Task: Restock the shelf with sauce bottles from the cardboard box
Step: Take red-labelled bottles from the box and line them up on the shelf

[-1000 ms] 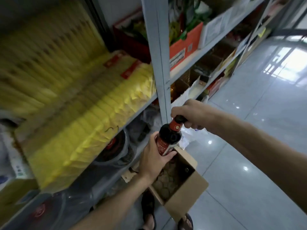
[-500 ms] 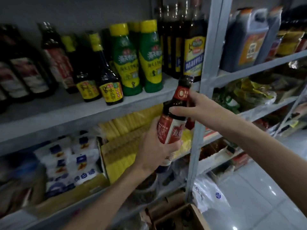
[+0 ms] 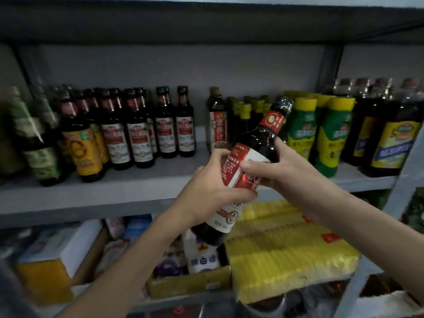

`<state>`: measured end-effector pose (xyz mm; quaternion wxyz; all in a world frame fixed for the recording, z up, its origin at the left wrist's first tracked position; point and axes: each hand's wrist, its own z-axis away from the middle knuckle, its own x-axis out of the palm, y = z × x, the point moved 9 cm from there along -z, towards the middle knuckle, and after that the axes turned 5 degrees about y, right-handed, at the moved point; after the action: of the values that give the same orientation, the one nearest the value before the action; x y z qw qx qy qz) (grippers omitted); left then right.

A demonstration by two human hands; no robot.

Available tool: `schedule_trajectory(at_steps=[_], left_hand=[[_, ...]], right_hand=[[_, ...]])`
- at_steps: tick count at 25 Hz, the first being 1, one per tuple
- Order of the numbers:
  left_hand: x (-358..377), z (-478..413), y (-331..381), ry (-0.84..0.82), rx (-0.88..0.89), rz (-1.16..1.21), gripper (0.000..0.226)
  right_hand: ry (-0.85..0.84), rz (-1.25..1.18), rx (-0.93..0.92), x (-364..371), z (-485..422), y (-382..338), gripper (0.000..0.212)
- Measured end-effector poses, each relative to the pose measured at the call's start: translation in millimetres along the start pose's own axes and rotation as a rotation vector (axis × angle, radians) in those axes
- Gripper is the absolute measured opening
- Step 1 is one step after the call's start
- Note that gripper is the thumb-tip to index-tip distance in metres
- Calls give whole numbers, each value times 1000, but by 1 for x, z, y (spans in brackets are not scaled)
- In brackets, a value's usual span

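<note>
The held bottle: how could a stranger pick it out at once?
Find the grey shelf of sauce bottles. Before its middle, the left hand and right hand grip one dark bottle with a red-and-white label. Unlike its upright neighbours, it is tilted, off the shelf.

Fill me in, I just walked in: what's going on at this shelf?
A person holds a dark sauce bottle, tilted, in both hands in front of the shelf. The left hand grips its label, the right hand its shoulder. It is not yet set down; matching red-labelled bottles stand in rows on the shelf's left part.
</note>
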<state>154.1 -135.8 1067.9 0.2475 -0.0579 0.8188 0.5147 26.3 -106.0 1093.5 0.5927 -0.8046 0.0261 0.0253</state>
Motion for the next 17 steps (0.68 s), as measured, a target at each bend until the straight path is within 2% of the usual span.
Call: schedule_trajectory(at_steps=[5,9,12,17], left_hand=[[-114,-2,-53,9,-3,66,60],[-165,-8,-96,17,-23,43,53],[-184,-20,-119,27,-13,18,52],[-187,-48,-136,27,5,-4,55]], right_hand=[[90,-38,-42,110,-55,-9,48],[158,-42,-48,157,-97,-11,36],[107,-4,-9,182,-121,-2,29],[6,58,76,197,-145,23,35]])
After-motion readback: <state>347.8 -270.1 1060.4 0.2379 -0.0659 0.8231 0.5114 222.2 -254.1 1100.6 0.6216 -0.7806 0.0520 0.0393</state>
